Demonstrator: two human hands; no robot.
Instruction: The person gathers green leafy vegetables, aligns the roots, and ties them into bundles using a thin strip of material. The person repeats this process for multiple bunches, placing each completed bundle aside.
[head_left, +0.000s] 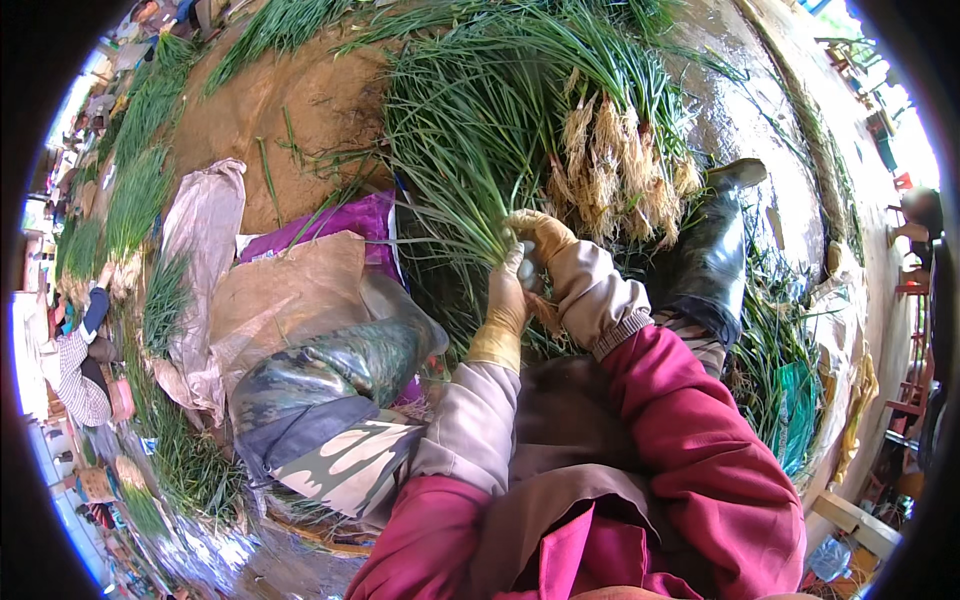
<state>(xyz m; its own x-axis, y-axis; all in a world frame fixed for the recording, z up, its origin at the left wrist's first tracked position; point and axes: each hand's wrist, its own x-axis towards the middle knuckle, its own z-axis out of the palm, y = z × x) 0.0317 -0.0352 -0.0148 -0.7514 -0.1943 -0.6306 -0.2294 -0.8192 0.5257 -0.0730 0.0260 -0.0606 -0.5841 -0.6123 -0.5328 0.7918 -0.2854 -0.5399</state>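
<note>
My left hand (508, 289), in a yellowish rubber glove, is closed around a small bunch of green onions (480, 217) near its lower stems. The long green leaves fan up and to the left, and some roots hang below the hands. My right hand (544, 238), gloved too, has its bent fingers against the stems at the top of the left hand's grip; whether it pinches any is hard to see. Just beyond the hands lies a large pile of green onions (465, 105), with pale, bushy roots (607, 165) bunched at its right side.
Rubber boots (709, 247) frame the work area. A purple sack (322, 225) and brown sacking (289, 289) lie left. More green onions (776, 337) and green plastic (795, 412) are at right. A co-worker in a checked top (81, 375) handles onions at far left.
</note>
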